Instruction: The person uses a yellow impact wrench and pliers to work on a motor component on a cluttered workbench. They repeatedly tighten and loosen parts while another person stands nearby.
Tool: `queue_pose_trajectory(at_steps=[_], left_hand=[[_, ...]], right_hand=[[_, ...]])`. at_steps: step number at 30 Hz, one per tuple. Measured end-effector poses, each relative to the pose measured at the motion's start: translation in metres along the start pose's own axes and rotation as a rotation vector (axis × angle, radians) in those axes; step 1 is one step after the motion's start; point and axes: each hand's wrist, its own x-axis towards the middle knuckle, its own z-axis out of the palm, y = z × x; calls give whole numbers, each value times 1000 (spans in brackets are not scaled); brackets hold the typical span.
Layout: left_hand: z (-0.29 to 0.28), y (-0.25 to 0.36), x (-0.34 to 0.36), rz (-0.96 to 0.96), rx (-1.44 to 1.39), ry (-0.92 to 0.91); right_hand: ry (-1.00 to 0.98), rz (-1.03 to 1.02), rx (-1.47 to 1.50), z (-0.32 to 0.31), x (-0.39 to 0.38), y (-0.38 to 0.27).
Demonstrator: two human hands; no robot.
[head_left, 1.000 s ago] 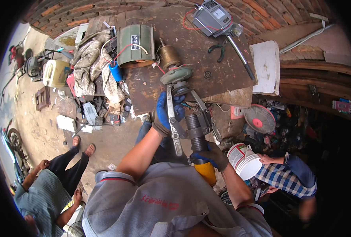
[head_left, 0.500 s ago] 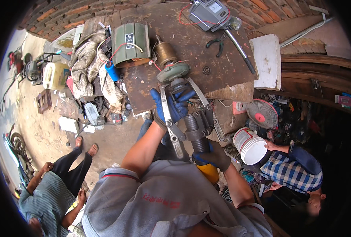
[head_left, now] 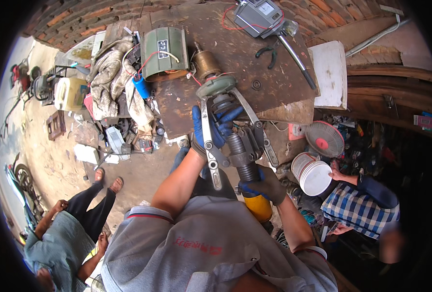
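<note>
Clock directions are taken from the green flange [head_left: 216, 86], with 12 o'clock pointing away from the operator.

Workpiece: the flange sits near the board's [head_left: 286, 92] close edge. Its copper-coloured rotor [head_left: 206, 65] lies at 11 o'clock, its dark hub [head_left: 222, 103] at 5.

Tool: a gear puller [head_left: 245, 170] extends toward 5 o'clock, ending in a yellow base [head_left: 258, 208]. Its two arms straddle the hub.

Left hand [head_left: 216, 137], at 6 o'clock: fingers partly spread to either side of the left arm; from where I stand, I cannot tell whether they close on it. Right hand [head_left: 270, 186], at 5 o'clock: wrapped around the puller's lower body.

Change: one second ago the right arm's tip stood short of the flange; it now meets the flange's edge in view. I judge this as positioning of the arms, with firm seating unconfirmed.

Surroundings: green housing [head_left: 177, 46] at 10 o'clock, pliers [head_left: 273, 58] at 2, loose ring [head_left: 253, 85] at 3.
</note>
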Motion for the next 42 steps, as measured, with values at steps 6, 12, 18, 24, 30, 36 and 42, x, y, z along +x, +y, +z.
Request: queue_pose_trajectory(at_steps=[6, 12, 18, 24, 30, 36, 42], left_hand=[[-3, 0, -2, -6, -76, -9], [-7, 5, -4, -17, -37, -17], [10, 16, -19, 86, 433, 327], [54, 15, -21, 323, 959, 810], [42, 13, -9, 420, 839, 788], [37, 17, -7, 365, 753, 705], [-1, 22, -8, 213, 235, 350]], right_hand=[[7, 71, -61, 1, -3, 5], [2, 53, -57, 2, -3, 9], [-37, 20, 44, 8, -2, 2], [-12, 50, 50, 14, -3, 3], [-1, 47, 65, 21, -2, -1], [3, -1, 38, 20, -1, 6], [-5, 32, 74, 24, -2, 3]])
